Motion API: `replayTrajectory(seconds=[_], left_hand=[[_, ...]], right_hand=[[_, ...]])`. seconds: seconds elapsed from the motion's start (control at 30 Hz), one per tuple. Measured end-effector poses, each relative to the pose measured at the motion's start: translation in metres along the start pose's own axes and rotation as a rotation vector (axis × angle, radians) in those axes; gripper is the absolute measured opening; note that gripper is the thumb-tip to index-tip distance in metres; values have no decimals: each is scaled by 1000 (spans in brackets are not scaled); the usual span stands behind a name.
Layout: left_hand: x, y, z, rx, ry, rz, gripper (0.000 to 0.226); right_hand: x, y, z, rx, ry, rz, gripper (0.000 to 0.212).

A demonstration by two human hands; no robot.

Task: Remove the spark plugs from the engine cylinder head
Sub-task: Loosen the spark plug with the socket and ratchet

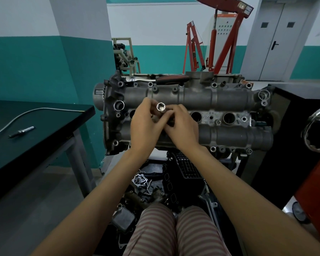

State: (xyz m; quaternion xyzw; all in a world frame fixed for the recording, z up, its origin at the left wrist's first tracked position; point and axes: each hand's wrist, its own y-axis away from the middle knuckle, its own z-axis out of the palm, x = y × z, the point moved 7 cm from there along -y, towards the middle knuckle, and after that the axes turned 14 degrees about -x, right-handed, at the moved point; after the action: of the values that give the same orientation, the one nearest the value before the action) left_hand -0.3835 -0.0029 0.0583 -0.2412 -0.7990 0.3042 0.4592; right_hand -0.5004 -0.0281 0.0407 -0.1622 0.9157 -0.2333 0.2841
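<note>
Between your two hands, the socket (160, 107) stands with its open mouth facing up at you, over the middle channel of the cylinder head (229, 97). Two open plug wells (195, 116) lie just right of your grip, and another shows partly just left of it. One spark plug (21, 132) lies well off to the left on the black table (59, 117), beside a bent metal rod (17, 119). A ratchet (155, 79) rests on the head's far edge, beyond your hands; a red hoist (220, 43) stands at the back wall. Your left hand (146, 124) curls around the socket, and your right hand (181, 126) pinches it from the other side.
</note>
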Motion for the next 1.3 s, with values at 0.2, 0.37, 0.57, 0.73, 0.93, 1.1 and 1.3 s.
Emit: replayTrajectory(seconds=[0.2, 0.37, 0.57, 0.73, 0.93, 1.1, 1.3], left_hand=[[2, 9, 3, -24, -51, 118, 21], [-1, 0, -2, 42, -112, 15, 31], [2, 10, 8, -91, -159, 168, 30], [-6, 3, 5, 16, -54, 35, 24], [3, 6, 4, -57, -112, 117, 20], [0, -1, 1, 30, -104, 65, 25], [1, 6, 7, -59, -159, 95, 19]], right_hand=[[-8, 4, -3, 31, -4, -80, 18], [-5, 1, -1, 3, -17, -42, 27], [-3, 4, -4, 66, -53, -54, 9], [-6, 4, -3, 21, -48, -60, 29], [-4, 3, -4, 56, -44, -18, 13], [-10, 6, -3, 23, 46, -94, 17], [1, 0, -3, 25, -81, 18, 11]])
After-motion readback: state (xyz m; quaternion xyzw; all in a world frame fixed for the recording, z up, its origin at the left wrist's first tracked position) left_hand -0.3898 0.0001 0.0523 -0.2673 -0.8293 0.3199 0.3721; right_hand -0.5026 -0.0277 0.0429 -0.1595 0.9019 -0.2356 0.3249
